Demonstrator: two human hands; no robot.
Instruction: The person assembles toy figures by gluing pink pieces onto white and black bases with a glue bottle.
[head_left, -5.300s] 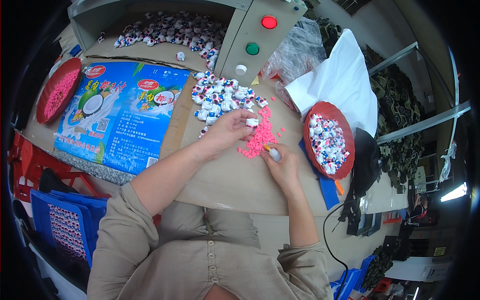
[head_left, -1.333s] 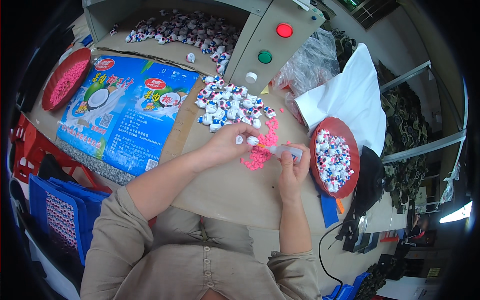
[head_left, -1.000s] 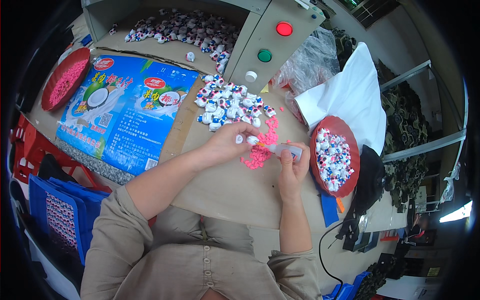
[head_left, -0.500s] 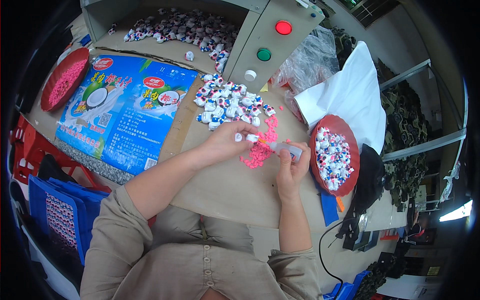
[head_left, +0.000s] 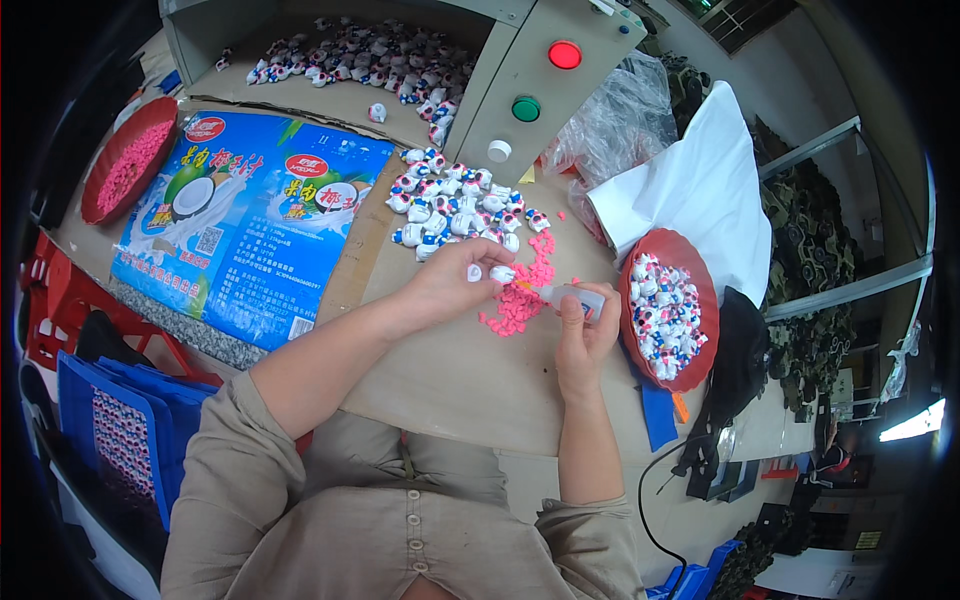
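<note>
Between the fingertips of my left hand is a small white figurine; a round white piece also shows at those fingers. My right hand is closed around a small translucent squeeze bottle lying nearly level. Its thin yellowish tip points left and reaches the figurine; whether they touch, I cannot tell. Beneath and around the tip lies a pile of small pink pieces. Just beyond my hands sits a heap of white figurines with blue and pink parts.
A red bowl of figurines stands at the right, and a red bowl of pink pieces at the far left. Behind the heap is a grey machine with buttons and figurines inside its opening. Flattened blue printed cardboard covers the table's left side.
The figurine in my left fingers has tilted slightly, and the bottle's tip has shifted a little. Both hands stay in nearly the same place.
</note>
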